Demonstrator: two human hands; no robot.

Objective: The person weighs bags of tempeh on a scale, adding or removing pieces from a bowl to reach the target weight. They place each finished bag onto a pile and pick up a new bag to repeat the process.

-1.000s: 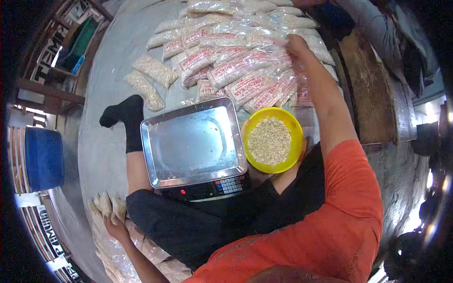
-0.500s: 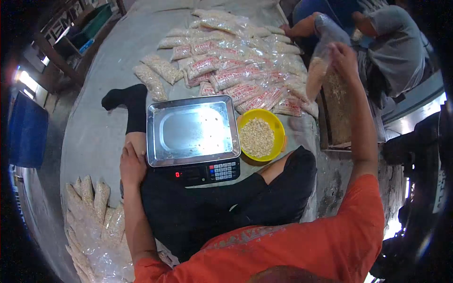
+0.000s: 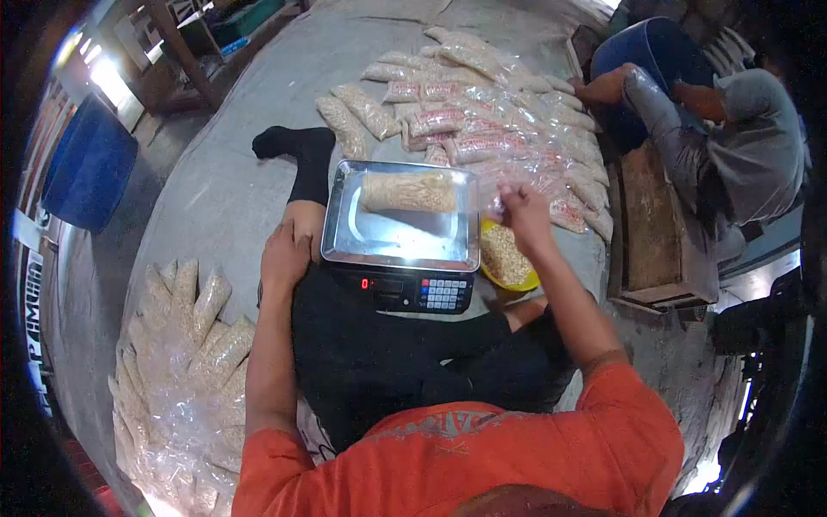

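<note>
My right hand (image 3: 523, 209) grips the gathered plastic end of a filled clear bag (image 3: 409, 191), which lies or hovers over the steel pan of the scale (image 3: 392, 237); contact is unclear. The scale's display shows a red 0. Beside the scale, partly under my right hand, is a yellow bowl (image 3: 510, 258) of pale pieces. My left hand (image 3: 285, 256) rests on my leg, holding nothing, its fingers somewhat apart.
Filled bags with red print (image 3: 478, 146) cover the mat beyond the scale. More filled bags (image 3: 194, 345) are piled at the lower left. A co-worker (image 3: 749, 146) sits at the upper right by a blue tub (image 3: 646, 52) and a wooden box (image 3: 650, 233).
My right hand has brought the filled bag from near the co-worker down and left to the scale. The view has shifted, while my left hand remains on my leg.
</note>
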